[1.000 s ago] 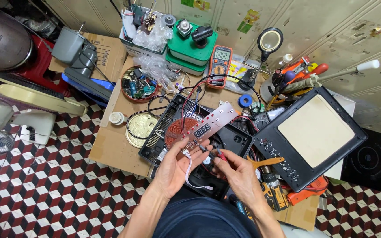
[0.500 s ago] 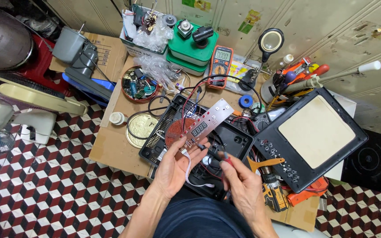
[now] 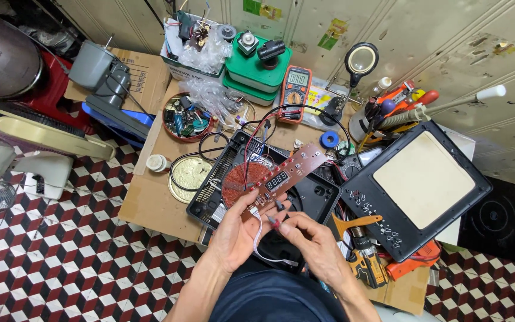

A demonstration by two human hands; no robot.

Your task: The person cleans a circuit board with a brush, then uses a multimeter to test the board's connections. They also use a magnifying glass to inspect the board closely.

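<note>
My left hand (image 3: 238, 231) holds the near end of a long brown circuit board (image 3: 290, 174) with a small digit display, tilted up over an opened black cooker base (image 3: 210, 200) with a copper coil (image 3: 239, 179). A white ribbon cable (image 3: 263, 247) hangs from the board. My right hand (image 3: 312, 247) grips red and black meter probes (image 3: 275, 217), their tips at the board's near end. Red and black leads run back to an orange multimeter (image 3: 296, 86).
The cooker's black top panel (image 3: 421, 188) leans at the right. A cordless drill (image 3: 368, 262), orange tools, a magnifier lamp (image 3: 359, 59), green boxes (image 3: 257, 68), a tin of parts (image 3: 186, 116) and a round lid (image 3: 189, 173) crowd the cardboard. Checkered floor lies left.
My right hand has drawn closer to the board, bringing the probe tips up against its near end. My left hand and the board have stayed nearly still.
</note>
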